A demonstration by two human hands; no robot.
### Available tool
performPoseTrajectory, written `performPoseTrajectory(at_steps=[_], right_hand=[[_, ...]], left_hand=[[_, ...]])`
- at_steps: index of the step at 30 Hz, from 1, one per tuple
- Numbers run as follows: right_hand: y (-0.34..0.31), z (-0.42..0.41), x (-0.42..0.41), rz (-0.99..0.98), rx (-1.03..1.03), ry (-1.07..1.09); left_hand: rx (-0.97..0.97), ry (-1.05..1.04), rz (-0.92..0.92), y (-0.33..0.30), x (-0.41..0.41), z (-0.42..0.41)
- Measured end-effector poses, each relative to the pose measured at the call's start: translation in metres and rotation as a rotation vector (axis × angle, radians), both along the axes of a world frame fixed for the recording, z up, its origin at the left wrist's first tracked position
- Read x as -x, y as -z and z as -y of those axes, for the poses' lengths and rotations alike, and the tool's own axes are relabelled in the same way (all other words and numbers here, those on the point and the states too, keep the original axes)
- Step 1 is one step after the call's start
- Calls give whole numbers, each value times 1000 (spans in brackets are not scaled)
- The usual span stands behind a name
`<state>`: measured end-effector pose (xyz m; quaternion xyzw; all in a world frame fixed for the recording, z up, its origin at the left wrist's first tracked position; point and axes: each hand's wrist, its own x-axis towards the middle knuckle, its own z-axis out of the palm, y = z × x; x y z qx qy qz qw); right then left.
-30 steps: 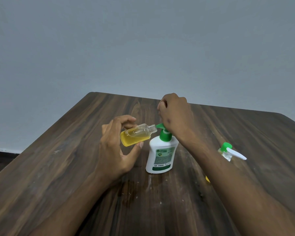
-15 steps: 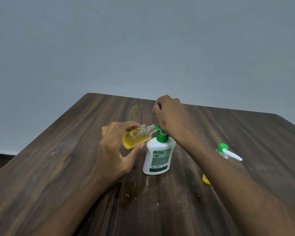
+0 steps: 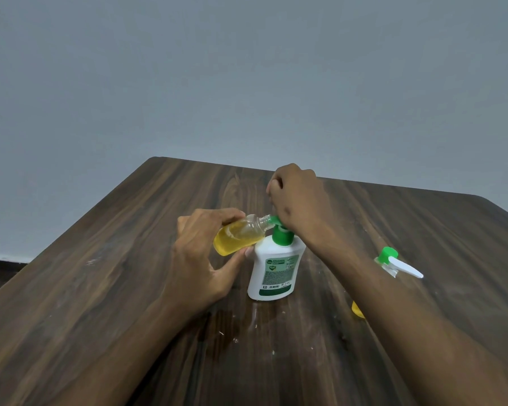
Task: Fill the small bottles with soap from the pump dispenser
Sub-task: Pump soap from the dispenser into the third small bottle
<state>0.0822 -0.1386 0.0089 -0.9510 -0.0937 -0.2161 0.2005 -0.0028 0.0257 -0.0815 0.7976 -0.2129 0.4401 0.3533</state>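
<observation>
On the dark wooden table (image 3: 100,288) a wet smear (image 3: 220,326) lies nearest me, between my forearms. Just beyond it my left hand (image 3: 200,259) grips a small clear bottle (image 3: 239,237), thumb under it and fingers over the top; the bottle is tilted nearly flat, about half full of yellow soap, its open neck touching the green spout (image 3: 274,220) of the pump dispenser (image 3: 273,271). The white dispenser stands upright mid-table, its label toward me. My right hand (image 3: 298,200) sits on top of the pump head with fingers curled; whether they clasp the head or only press on it I cannot tell, since the hand hides it. To the right, partly behind my right forearm, a second small bottle (image 3: 358,310) with yellow soap lies on the table, its green-and-white spray top (image 3: 393,260) pointing away from the dispenser. Behind the table's far edge rises a plain grey wall (image 3: 247,83).
</observation>
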Motion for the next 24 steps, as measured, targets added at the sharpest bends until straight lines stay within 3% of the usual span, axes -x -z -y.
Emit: performPoseTrajectory(at_steps=[24], right_hand=[[-5,-1,4,15,30,7]], left_hand=[[9,-10,-23,3,-1,0]])
